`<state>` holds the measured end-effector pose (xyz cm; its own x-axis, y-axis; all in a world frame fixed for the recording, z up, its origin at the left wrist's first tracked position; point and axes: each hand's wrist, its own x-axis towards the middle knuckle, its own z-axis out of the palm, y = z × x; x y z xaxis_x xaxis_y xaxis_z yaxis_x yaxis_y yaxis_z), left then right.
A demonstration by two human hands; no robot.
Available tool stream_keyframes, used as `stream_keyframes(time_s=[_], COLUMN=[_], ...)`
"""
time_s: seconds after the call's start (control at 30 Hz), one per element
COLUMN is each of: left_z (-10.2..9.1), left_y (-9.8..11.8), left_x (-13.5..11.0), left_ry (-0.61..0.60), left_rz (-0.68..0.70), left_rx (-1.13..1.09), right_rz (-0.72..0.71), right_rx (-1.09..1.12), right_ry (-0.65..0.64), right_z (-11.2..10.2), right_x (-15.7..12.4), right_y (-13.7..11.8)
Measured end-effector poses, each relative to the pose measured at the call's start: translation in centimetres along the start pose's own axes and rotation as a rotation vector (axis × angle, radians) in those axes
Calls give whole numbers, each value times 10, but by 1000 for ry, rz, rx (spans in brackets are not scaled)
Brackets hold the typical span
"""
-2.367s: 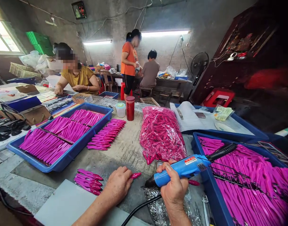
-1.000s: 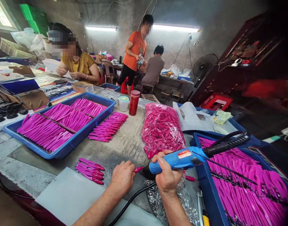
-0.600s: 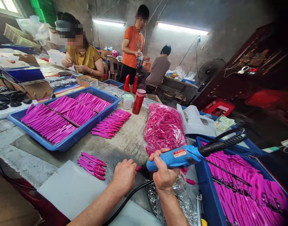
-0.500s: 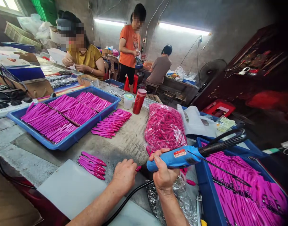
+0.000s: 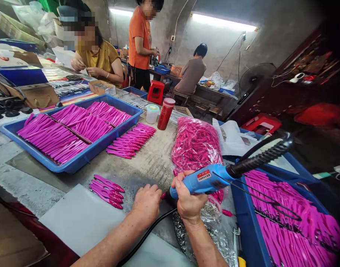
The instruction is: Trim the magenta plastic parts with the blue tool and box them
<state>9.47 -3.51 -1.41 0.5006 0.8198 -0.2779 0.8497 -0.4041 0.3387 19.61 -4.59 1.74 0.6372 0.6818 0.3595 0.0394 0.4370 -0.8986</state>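
Observation:
My right hand [image 5: 190, 202] is wrapped round a blue electric screwdriver [image 5: 200, 180], whose black cable rises from its rear end. The driver's dark nose points left at a small pink plastic piece [image 5: 163, 195]. Closed fingers of my left hand [image 5: 147, 202] hold that piece down on the work surface; most of it is hidden. Left of this hand lies a small group of pink plastic handles [image 5: 107, 191] with darker, glossy tips. Small metal screws [image 5: 160, 172] are scattered just beyond my hands.
A blue tray [image 5: 75, 167] of pink handles stands at left, with a longer row of handles [image 5: 132, 141] beside it. A clear bag of pink parts [image 5: 196, 142], a red bottle [image 5: 166, 115] and a blue bin [image 5: 247, 222] surround the work spot. Co-workers are beyond.
The view has shifted slightly. My right hand and the screwdriver have moved a little left and tilted more steeply. The standing person in orange has turned or stepped left.

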Motion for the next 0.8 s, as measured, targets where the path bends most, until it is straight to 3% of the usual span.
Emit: stream_keyframes(time_s=[0.43, 0.7, 0.8], left_z=[0, -5, -10], left_y=[1, -10, -12], left_x=[-3, 0, 5], left_ry=[32, 78, 88], left_rz=[23, 13, 81], left_rx=[10, 75, 157], right_rz=[48, -1, 16], right_rx=[-8, 102, 121], right_ry=[-86, 171, 233], right_z=[-2, -25, -36], right_x=[2, 0, 1], right_y=[1, -10, -6])
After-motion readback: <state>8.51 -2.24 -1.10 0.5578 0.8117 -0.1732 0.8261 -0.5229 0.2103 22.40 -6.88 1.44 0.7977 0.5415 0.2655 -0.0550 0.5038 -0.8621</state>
